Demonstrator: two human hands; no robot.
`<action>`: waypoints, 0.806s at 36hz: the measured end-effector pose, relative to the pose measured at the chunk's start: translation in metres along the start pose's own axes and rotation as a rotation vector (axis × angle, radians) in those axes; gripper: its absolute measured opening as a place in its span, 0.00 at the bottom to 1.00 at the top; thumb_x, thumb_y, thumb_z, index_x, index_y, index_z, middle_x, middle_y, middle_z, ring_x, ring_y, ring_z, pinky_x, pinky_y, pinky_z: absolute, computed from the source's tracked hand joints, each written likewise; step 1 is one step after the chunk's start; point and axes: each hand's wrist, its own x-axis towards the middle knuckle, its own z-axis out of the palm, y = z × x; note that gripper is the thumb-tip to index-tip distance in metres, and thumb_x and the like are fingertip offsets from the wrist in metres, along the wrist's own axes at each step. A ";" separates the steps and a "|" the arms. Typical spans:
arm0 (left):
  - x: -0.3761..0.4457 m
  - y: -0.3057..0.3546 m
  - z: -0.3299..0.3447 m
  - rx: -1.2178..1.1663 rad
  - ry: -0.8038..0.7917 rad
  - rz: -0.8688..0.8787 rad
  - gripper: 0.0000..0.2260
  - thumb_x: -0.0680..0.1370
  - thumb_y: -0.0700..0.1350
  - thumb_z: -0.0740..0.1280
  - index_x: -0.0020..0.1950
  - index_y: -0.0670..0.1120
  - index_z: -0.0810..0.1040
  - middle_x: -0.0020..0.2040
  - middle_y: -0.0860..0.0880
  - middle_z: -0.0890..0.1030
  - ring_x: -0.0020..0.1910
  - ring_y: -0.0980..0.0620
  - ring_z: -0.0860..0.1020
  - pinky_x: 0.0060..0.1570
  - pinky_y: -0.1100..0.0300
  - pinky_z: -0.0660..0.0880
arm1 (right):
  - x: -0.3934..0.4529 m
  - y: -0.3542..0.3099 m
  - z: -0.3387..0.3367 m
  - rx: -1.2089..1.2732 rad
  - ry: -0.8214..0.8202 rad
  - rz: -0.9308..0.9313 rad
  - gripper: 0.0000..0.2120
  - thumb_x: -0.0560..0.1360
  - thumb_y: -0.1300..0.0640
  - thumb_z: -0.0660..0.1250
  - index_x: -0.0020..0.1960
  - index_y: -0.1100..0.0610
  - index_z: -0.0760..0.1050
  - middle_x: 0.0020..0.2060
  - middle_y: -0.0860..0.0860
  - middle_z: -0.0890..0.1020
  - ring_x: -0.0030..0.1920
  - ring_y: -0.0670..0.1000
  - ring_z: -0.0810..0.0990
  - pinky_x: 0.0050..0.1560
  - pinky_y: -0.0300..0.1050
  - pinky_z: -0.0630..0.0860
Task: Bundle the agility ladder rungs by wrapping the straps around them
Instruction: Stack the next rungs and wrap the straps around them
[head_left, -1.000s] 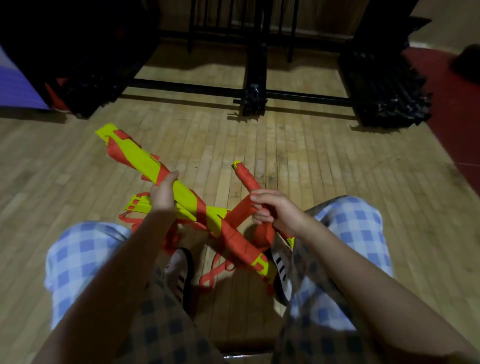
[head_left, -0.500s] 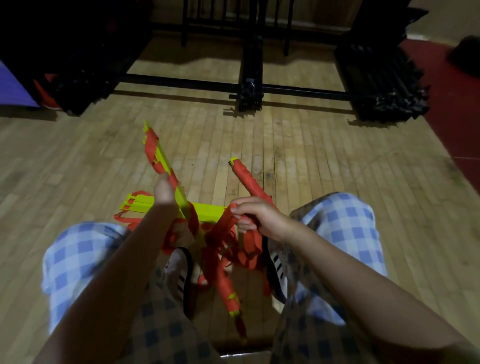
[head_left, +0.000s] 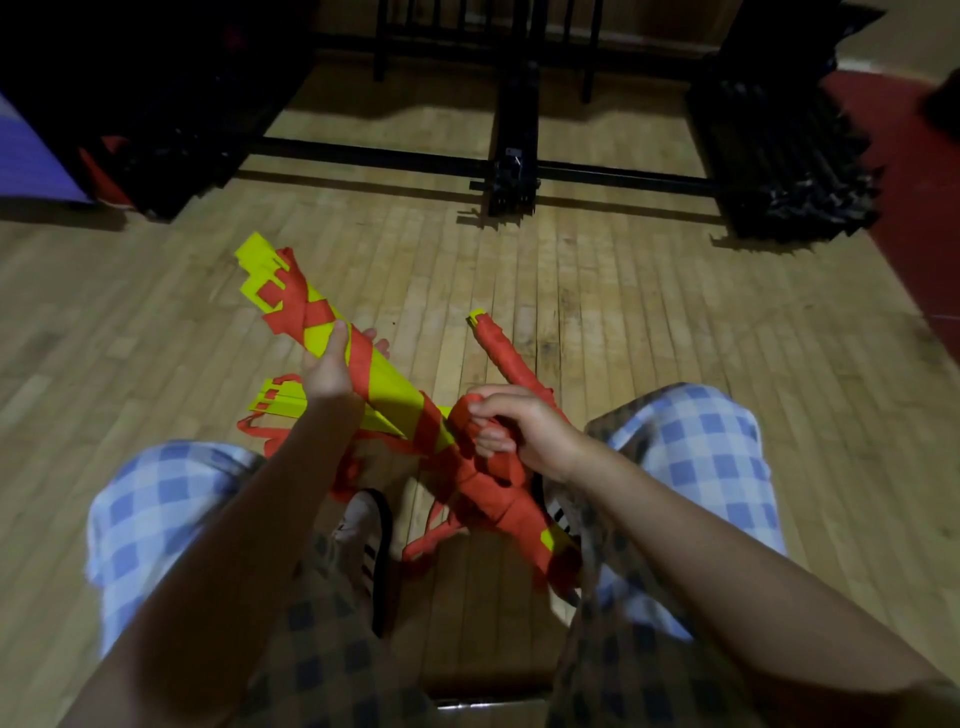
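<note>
A stack of yellow ladder rungs (head_left: 387, 387) slants from upper left to lower right above my knees, crossed by turns of orange strap. My left hand (head_left: 332, 364) grips this bundle near its upper third, thumb on top and fingers curled beneath. My right hand (head_left: 511, 428) pinches a bunch of orange strap (head_left: 467, 423) against the bundle's lower part. More loose strap (head_left: 436, 535) hangs down between my shoes. A second bundle fully wound in orange (head_left: 506, 358) pokes up behind my right hand. Another flat group of yellow rungs (head_left: 275, 405) lies on the floor under my left wrist.
I sit on a wooden plank floor (head_left: 649, 322) with knees in blue checked trousers either side. A black metal frame (head_left: 511, 171) stands ahead. Dark piles of equipment (head_left: 789, 161) sit at the back right, a red mat (head_left: 914, 208) at far right, dark gear at back left.
My left hand has turned the yellow bundle from edge-on back to its broad face, slanting up-left again. My right hand stays low at the bundle, still holding strap.
</note>
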 end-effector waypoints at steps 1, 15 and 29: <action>0.002 -0.001 -0.001 -0.017 -0.001 -0.002 0.14 0.80 0.42 0.67 0.62 0.38 0.70 0.34 0.42 0.84 0.31 0.43 0.83 0.33 0.52 0.81 | 0.000 -0.001 0.000 0.006 0.003 -0.001 0.11 0.73 0.62 0.60 0.32 0.57 0.65 0.23 0.50 0.63 0.22 0.46 0.60 0.31 0.43 0.61; 0.052 -0.019 -0.021 0.332 0.037 0.086 0.23 0.76 0.57 0.69 0.58 0.40 0.71 0.45 0.40 0.79 0.40 0.44 0.82 0.42 0.51 0.82 | -0.003 -0.005 -0.004 -0.295 0.158 0.071 0.13 0.78 0.64 0.63 0.35 0.61 0.73 0.25 0.52 0.68 0.22 0.46 0.64 0.29 0.40 0.65; -0.018 0.008 -0.007 0.351 -0.199 0.278 0.03 0.81 0.43 0.64 0.48 0.46 0.74 0.38 0.43 0.81 0.32 0.51 0.81 0.34 0.60 0.79 | -0.011 -0.003 -0.010 -0.286 0.197 0.068 0.14 0.79 0.63 0.63 0.34 0.60 0.75 0.27 0.50 0.72 0.23 0.46 0.65 0.28 0.37 0.66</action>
